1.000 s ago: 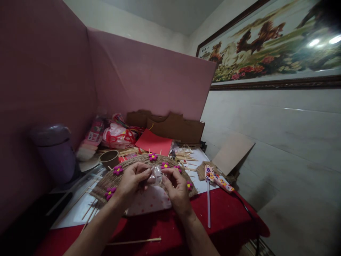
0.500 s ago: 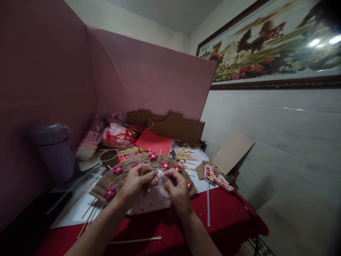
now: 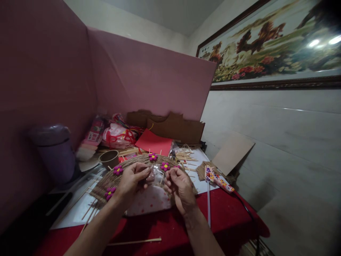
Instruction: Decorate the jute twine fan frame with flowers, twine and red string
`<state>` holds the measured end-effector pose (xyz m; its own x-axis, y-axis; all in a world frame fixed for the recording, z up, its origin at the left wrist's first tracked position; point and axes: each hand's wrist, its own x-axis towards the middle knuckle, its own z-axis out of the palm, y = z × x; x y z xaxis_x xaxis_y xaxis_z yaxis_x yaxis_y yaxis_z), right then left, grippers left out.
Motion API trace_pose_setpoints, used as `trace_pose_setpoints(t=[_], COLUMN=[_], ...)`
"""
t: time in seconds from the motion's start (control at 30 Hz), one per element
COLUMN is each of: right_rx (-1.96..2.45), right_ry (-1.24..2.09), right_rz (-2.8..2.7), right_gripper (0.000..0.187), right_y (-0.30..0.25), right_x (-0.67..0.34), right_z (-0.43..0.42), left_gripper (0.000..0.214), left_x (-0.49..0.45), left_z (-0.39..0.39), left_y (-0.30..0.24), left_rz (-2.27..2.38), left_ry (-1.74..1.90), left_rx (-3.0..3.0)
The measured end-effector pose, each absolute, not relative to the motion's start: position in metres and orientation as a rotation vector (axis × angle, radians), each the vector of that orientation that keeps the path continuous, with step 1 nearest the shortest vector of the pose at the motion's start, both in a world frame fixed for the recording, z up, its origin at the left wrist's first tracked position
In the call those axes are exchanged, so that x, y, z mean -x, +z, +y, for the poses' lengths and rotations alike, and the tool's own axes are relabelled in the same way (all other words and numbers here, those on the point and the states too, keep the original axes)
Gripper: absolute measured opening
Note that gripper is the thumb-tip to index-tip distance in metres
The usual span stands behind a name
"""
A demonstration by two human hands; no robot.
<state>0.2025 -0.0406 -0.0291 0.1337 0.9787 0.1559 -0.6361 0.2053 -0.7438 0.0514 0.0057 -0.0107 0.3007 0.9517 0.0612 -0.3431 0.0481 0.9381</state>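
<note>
My left hand (image 3: pixel 133 181) is closed with thumb and fingers on a small clear plastic bag (image 3: pixel 155 171). To its right, my right hand (image 3: pixel 181 188) has thumb and fingertips pressed together; whether anything small sits between them is hidden. Both hands are over a fan-shaped piece wound with brown twine (image 3: pixel 137 161). Purple felt flowers with yellow centres, such as one flower (image 3: pixel 152 156) at the top, dot its curve. Beneath the hands, its lower middle is pale fabric with red spots (image 3: pixel 149 204).
A flower-patterned glue gun (image 3: pixel 218 180) lies at the right, a glue stick (image 3: pixel 209 209) jutting from it. Behind are red paper (image 3: pixel 154 141), a cardboard ring (image 3: pixel 108 157) and torn cardboard (image 3: pixel 176 126). One thin stick (image 3: pixel 135 242) rests on the red cloth (image 3: pixel 226 209). A purple tumbler (image 3: pixel 54 156) stands left.
My hands have moved apart. The right one has come off the plastic bag and shifted slightly right, while the bag stays in my left hand.
</note>
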Motion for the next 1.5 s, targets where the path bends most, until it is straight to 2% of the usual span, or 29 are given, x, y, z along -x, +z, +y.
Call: trace_pose_setpoints(t=[0.2, 0.43, 0.77, 1.07, 1.5], right_rx=[0.652, 0.910, 0.951, 0.978, 0.844], right_ry=[1.224, 0.972, 0.877, 0.794, 1.072], right_rz=[-0.817, -1.105, -1.155, -1.200, -1.058], right_gripper=[0.022, 0.030, 0.023, 0.028, 0.026], right_y=[-0.031, -0.039, -0.035, -0.037, -0.039], right_x=[-0.202, -0.200, -0.199, -0.200, -0.200], right_z=[-0.042, -0.043, -0.045, -0.044, -0.043], left_gripper=[0.038, 0.041, 0.038, 0.045, 0.051], left_x=[-0.053, -0.056, -0.057, -0.057, -0.057], left_z=[0.004, 0.002, -0.002, -0.001, -0.002], left_y=[-0.011, -0.008, -0.007, -0.005, -0.006], left_rz=[0.713, 0.702, 0.724, 0.698, 0.713], left_ry=[1.170, 1.216, 1.196, 1.178, 1.155], left_rx=[-1.113, -1.108, -1.194, -1.072, -1.061])
